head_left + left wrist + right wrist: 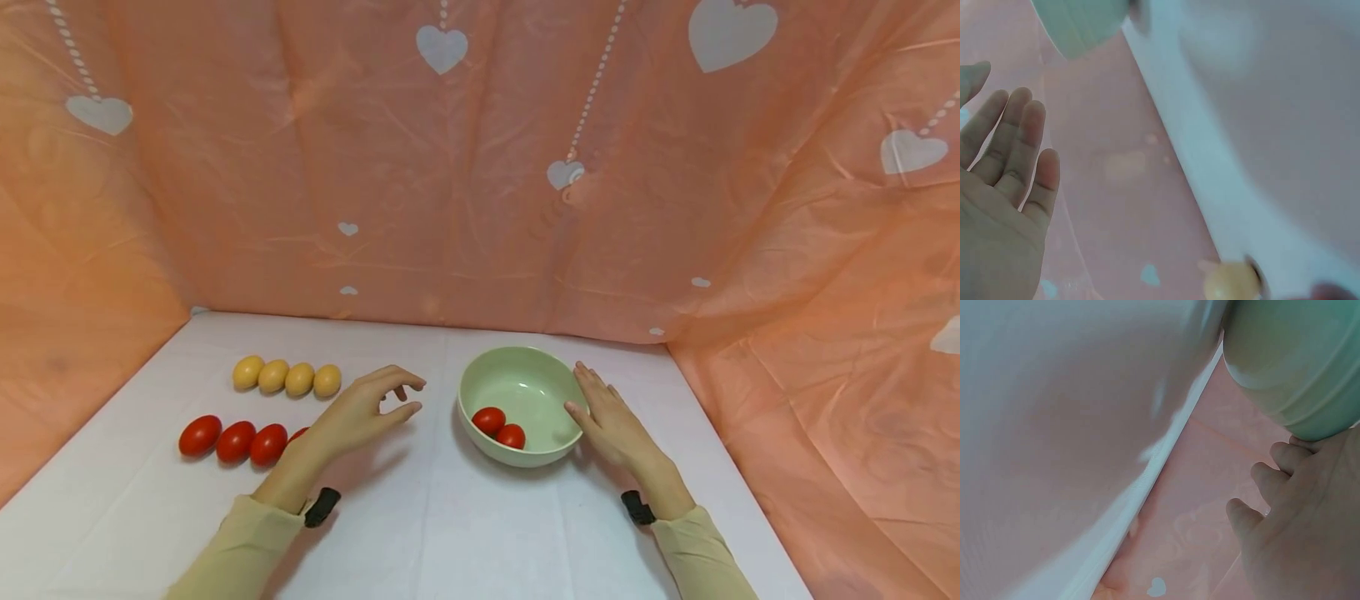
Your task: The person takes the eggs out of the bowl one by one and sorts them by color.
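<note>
A pale green bowl (pixel 517 392) stands on the white-covered table with two red eggs (pixel 489 420) lying in its near left part. At its right side is my right hand (pixel 613 425), fingers fairly straight along the outside and thumb over the rim. In the right wrist view the fingertips are right at the bowl's outer wall (pixel 1297 375). My left hand (pixel 367 410) hovers left of the bowl, holding nothing, its fingers loosely bent and thumb apart. Behind its forearm, one egg of a row of red eggs (pixel 236 442) is partly hidden.
Several yellow eggs (pixel 300 379) form a row farther back on the left, beyond the red row. Orange cloth with white hearts (pixel 442 48) hangs behind the table (pixel 465 533) and along both sides. Each wrist wears a black band (pixel 322 507).
</note>
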`<move>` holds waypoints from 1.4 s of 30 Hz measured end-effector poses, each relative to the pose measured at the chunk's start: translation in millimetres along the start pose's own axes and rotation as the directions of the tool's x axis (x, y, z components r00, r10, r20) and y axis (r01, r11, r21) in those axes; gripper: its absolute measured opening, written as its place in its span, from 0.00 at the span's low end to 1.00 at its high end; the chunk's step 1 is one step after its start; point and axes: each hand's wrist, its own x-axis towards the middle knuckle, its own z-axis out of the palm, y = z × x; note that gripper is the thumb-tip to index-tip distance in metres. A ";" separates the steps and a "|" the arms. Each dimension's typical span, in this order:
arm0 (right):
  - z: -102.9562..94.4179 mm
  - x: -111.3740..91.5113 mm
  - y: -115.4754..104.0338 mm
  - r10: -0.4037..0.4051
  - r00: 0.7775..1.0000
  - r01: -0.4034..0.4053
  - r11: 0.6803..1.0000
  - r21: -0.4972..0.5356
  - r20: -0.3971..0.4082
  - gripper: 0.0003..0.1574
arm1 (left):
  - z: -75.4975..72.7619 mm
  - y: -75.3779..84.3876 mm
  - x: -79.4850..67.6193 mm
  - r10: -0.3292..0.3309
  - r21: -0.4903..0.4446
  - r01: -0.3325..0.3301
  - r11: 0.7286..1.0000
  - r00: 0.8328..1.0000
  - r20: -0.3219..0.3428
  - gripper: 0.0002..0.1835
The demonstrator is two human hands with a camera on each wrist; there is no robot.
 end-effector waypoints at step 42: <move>-0.2 1.4 -1.4 0.002 1.000 -0.002 1.000 -0.010 -0.009 0.46 | 68.4 39.3 120.7 0.018 0.087 -0.102 0.991 0.743 0.669 0.15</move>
